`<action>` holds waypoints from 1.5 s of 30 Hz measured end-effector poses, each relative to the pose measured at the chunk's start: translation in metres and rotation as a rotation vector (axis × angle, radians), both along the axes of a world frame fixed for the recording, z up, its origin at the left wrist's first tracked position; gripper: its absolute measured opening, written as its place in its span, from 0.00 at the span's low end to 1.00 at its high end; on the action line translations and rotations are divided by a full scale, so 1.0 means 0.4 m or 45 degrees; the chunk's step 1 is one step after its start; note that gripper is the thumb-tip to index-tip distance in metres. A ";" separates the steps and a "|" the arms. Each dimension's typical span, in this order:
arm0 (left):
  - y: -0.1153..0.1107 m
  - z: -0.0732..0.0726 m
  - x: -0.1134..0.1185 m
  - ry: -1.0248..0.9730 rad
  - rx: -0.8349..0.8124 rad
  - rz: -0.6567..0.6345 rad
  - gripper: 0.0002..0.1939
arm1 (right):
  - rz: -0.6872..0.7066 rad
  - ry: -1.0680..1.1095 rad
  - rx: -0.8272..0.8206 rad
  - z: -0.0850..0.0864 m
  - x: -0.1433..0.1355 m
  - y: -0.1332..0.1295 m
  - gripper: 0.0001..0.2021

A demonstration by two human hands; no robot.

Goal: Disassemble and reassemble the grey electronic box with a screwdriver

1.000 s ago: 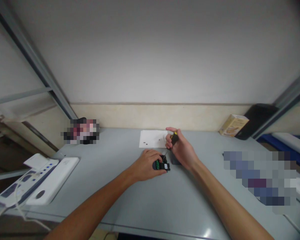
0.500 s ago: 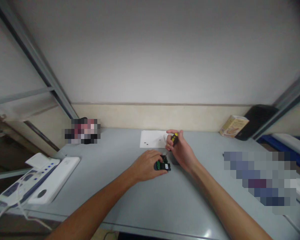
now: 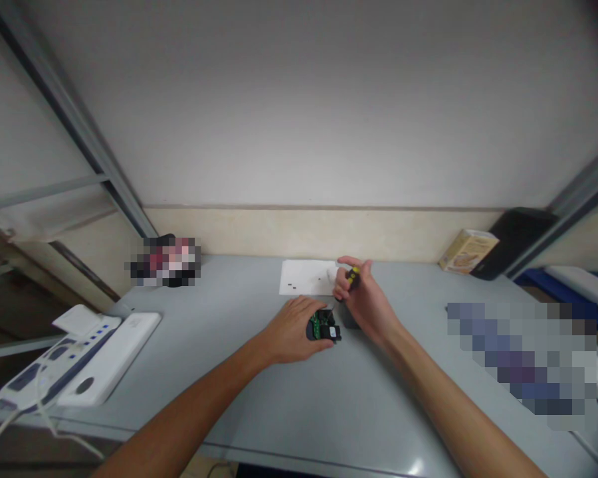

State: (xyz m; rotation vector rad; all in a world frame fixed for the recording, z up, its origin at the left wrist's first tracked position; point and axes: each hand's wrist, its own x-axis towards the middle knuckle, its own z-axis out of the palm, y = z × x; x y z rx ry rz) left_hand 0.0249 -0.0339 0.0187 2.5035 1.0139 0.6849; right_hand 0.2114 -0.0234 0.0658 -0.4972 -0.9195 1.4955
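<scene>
My left hand (image 3: pixel 294 330) curls around a small black electronic device with an exposed green circuit board (image 3: pixel 323 325), thumb below and fingers above. My right hand (image 3: pixel 366 295) grips a screwdriver with a black and yellow handle (image 3: pixel 351 276). Its thin shaft slants down to the left, with the tip at the upper right part of the device; whether it touches a screw is too small to tell. A dark grey piece (image 3: pixel 349 318) lies on the table, partly behind my right hand. Beyond both hands is a sheet of white paper (image 3: pixel 303 275) with several tiny dark bits on it.
On the left of the grey table (image 3: pixel 289 411) are a power strip (image 3: pixel 54 358) with cables and a white power bank (image 3: pixel 112 358). A yellow box (image 3: pixel 468 251) leans near a black case (image 3: pixel 515 242) at the back right. Blurred items lie at far left and right.
The fingers of my left hand have drawn back a little, showing more of the circuit board. My right hand and the screwdriver have shifted slightly to the right.
</scene>
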 end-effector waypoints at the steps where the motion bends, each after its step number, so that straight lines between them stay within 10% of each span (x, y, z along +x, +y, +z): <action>1: 0.000 0.000 0.000 -0.003 0.002 0.000 0.31 | 0.018 -0.002 -0.015 0.002 0.000 -0.001 0.16; 45: 0.001 -0.003 0.002 -0.015 -0.024 -0.032 0.19 | -0.039 -0.061 0.013 -0.003 0.003 -0.002 0.15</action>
